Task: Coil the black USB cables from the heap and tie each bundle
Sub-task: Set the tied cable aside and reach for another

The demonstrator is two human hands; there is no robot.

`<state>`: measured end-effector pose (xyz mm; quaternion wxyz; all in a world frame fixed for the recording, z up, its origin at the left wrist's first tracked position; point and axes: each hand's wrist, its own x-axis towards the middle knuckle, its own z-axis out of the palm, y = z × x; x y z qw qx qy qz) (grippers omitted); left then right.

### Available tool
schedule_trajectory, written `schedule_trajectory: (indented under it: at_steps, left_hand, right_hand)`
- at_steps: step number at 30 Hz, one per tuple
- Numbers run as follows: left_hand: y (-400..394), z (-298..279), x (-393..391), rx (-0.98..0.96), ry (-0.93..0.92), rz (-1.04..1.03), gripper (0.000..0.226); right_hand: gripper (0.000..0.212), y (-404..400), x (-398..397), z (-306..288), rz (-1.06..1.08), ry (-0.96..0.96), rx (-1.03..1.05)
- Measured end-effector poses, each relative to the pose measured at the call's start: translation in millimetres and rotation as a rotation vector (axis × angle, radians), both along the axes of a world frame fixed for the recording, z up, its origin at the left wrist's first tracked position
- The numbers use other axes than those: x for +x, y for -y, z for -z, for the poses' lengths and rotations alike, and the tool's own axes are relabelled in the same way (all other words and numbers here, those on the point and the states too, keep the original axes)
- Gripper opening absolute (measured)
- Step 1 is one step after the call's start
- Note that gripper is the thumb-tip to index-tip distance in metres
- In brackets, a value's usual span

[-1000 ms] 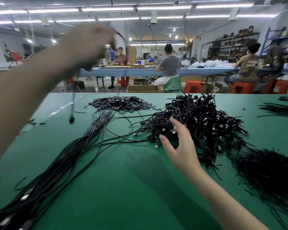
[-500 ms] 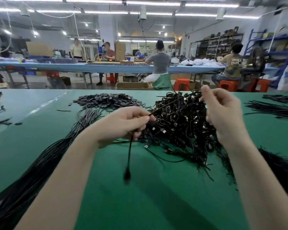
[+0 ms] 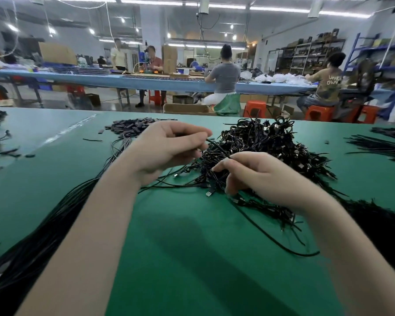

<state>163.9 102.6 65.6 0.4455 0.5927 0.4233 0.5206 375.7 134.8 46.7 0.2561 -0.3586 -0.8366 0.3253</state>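
Black USB cable [image 3: 217, 147] stretched between left hand [image 3: 167, 149] and right hand [image 3: 258, 176] (fingers of both pinching it), above heap [image 3: 271, 144] on green desk [image 3: 169, 236].

My counter [image 3: 173, 258] is covered in green matting. On it, ahead of me, sits the tangled heap of black USB cables [image 3: 267, 147], one silver plug [image 3: 209, 193] lying at its near edge. A long bundle of straight black cables [image 3: 43, 236] runs along my left. Small dark ties [image 3: 130, 127] are piled farther back, and black strands [image 3: 379, 145] lie far right.
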Motion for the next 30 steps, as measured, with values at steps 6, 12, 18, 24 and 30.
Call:
schedule_trajectory:
  at_steps: [6,12,18,24,30]
  left_hand:
    - [-2,2,19,-0.018,0.499,0.221,0.02]
    - [3,3,30,-0.014,0.045,0.137,0.042]
    - [3,-11,24,-0.019,0.567,0.178,0.058]
    - [16,-6,11,-0.178,0.024,0.511,0.052]
    - [1,5,26,-0.112,-0.386,0.037,0.045]
  right_hand:
    - [0.039,17,-29,7,-0.109,-0.44,-0.335]
    - [0.04,18,-34,21,-0.18,-0.363,-0.354]
    - [0.036,0,-21,35,-0.346,-0.344,-0.613]
    - [0.038,-12,9,22,-0.179,-0.231,-0.486]
    - [0.031,1,11,-5,-0.027,-0.344,-0.312]
